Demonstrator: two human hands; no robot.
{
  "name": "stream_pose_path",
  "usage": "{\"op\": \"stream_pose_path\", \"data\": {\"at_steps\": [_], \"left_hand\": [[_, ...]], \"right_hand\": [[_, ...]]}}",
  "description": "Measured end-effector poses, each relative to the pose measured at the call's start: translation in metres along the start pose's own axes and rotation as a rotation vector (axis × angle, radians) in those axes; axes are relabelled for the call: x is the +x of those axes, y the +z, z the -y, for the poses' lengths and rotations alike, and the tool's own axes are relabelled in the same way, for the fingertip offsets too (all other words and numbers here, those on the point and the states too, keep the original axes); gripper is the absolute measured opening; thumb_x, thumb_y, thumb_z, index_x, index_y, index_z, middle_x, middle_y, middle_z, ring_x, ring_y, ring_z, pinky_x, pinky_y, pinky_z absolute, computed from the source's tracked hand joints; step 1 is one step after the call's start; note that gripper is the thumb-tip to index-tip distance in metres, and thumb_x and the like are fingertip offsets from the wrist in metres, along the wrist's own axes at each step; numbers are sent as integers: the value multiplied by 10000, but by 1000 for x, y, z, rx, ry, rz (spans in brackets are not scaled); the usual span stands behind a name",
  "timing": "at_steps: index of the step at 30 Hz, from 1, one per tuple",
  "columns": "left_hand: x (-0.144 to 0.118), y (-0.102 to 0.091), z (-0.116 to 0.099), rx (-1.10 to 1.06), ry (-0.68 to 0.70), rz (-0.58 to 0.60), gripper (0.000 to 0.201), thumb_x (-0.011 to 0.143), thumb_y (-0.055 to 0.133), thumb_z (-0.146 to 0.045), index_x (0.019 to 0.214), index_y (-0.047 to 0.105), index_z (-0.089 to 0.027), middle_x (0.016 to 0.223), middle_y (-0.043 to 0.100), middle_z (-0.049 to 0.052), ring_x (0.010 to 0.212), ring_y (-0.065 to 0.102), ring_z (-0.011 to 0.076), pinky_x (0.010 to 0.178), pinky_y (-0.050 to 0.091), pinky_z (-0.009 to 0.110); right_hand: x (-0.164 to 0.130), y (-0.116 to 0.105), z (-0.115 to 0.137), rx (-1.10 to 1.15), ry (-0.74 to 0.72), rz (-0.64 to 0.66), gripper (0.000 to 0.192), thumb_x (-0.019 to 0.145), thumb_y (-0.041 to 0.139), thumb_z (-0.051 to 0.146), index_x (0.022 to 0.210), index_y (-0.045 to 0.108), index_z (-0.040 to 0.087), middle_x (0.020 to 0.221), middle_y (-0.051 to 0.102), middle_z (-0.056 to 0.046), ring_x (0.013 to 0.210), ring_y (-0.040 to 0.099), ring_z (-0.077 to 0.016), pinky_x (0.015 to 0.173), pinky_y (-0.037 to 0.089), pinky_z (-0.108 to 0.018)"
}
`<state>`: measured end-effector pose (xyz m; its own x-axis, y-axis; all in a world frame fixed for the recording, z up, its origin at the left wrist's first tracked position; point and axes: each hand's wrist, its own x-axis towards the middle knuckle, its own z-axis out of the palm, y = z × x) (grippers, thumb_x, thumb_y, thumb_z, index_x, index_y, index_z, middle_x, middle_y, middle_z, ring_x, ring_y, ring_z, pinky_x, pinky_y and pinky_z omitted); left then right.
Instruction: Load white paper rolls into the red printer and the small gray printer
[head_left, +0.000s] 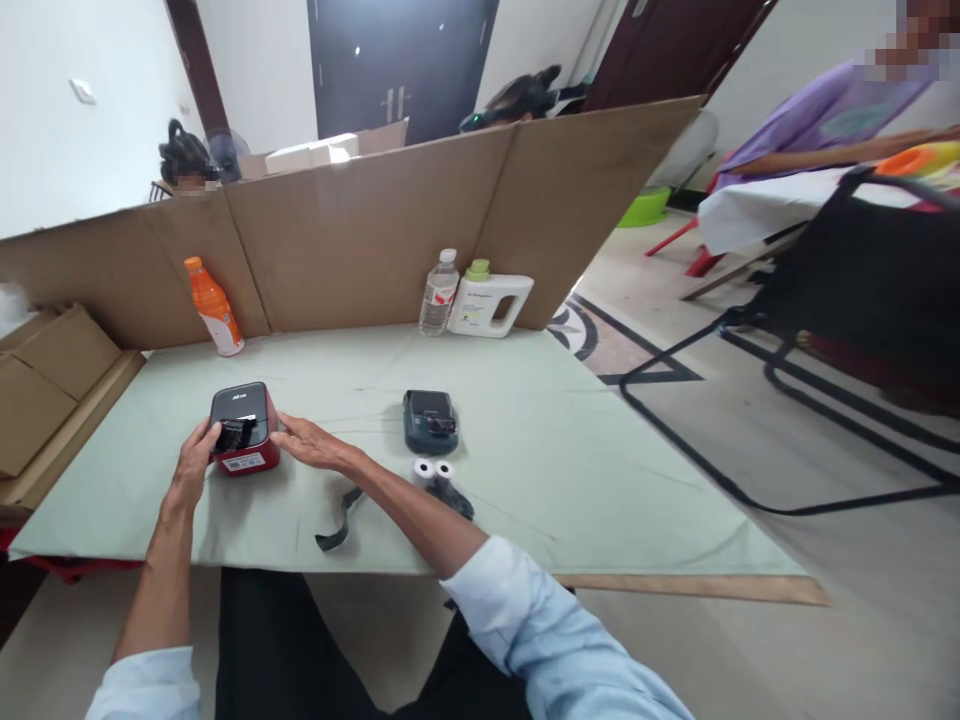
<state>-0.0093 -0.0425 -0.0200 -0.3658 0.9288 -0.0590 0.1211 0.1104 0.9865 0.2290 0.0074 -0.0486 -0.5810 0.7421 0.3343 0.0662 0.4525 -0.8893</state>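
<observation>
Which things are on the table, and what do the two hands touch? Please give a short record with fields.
surface: table with pale green cloth
left hand: on the left side of the red and black device
right hand: on the device's right side
nearby: dark device; two paper rolls; black strap
back row: orange bottle; water bottle; white jug
behind: cardboard wall

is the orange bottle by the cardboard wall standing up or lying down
Standing, leaning slightly. The orange bottle rests on its base against the cardboard wall, cap on top.
</observation>
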Motion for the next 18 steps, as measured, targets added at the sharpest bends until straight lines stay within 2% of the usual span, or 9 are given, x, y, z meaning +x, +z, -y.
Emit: {"op": "stream_pose_path", "data": {"at_steps": [2, 5, 8, 12, 15, 18], "left_hand": [[1, -1, 1, -59, 7, 58, 701, 734, 805, -535, 1336, 683, -197, 1289, 740, 96, 1099, 710, 254, 789, 563, 270], [3, 1, 2, -157, 22, 109, 681, 748, 775, -578, 1269, 701, -145, 1194, 770, 105, 1003, 724, 239, 725, 556, 253], [5, 7, 3, -208, -1, 74, 629, 761, 769, -574, 1190, 714, -118, 1102, 786, 106, 941, 733, 231, 726, 565, 265], [4, 18, 3, -214, -22, 9, 544, 788, 763, -401, 1264, 684, -151, 1140, 781, 86, 969, 737, 208, 800, 575, 267], [4, 33, 0, -193, -2, 57, 574, 802, 748, -386, 1327, 661, -171, 1158, 778, 82, 998, 737, 219, 845, 582, 290], [6, 62, -1, -197, 47, 167, 640, 803, 755, -422, 1383, 632, -182, 1194, 769, 91, 1059, 729, 241, 956, 570, 348]], "right_hand": [[4, 4, -3, 35, 30, 60, 390, 975, 583, 383, 1319, 632, 207, 1096, 747, -52, 1020, 672, -255, 907, 546, -377], [5, 10, -5, 61, 43, 63, 383, 952, 607, 349, 1309, 620, 213, 1139, 738, -51, 1048, 664, -261, 931, 540, -384], [5, 19, -5, 83, 83, 48, 406, 934, 608, 304, 1331, 603, 217, 1182, 728, -61, 1075, 660, -269, 946, 541, -386], [4, 26, -2, 87, 136, -6, 398, 913, 601, 262, 1310, 614, 240, 1101, 738, -38, 1019, 666, -255, 903, 555, -364], [-7, 15, -2, 76, 127, -70, 391, 904, 584, 251, 1294, 619, 235, 1048, 736, -20, 971, 660, -228, 884, 549, -339], [-28, -14, -1, 62, 94, -128, 382, 910, 542, 255, 1280, 622, 204, 1092, 728, -31, 978, 647, -213, 903, 532, -332]]}}
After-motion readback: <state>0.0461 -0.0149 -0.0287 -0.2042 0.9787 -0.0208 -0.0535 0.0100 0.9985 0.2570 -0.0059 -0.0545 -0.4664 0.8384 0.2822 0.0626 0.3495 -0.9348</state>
